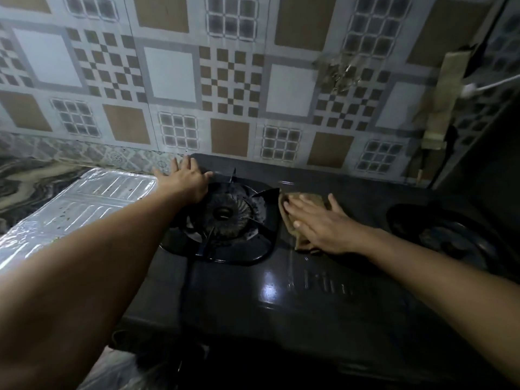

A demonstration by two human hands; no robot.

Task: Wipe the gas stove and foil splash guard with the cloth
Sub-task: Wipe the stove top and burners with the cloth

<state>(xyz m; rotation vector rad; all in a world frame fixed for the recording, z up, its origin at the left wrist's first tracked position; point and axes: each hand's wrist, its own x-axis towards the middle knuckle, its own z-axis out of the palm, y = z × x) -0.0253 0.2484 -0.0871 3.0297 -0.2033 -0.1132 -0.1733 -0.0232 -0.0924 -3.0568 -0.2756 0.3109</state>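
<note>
A black gas stove (270,288) fills the middle of the view, with a left burner (223,213) under a pan support and a right burner (450,237) in shadow. My right hand (318,220) lies flat with straight fingers on a brown cloth (289,202), pressing it onto the stove top between the two burners. My left hand (187,177) rests with spread fingers on the stove's back left corner. A silver foil splash guard (78,204) lies flat on the counter left of the stove, with brown specks on it.
A patterned tile wall (230,80) rises right behind the stove, with a stained, torn patch (337,71) at upper right. A white cable (484,87) and brown tape (444,99) hang at the right. The marbled counter (33,178) shows at far left.
</note>
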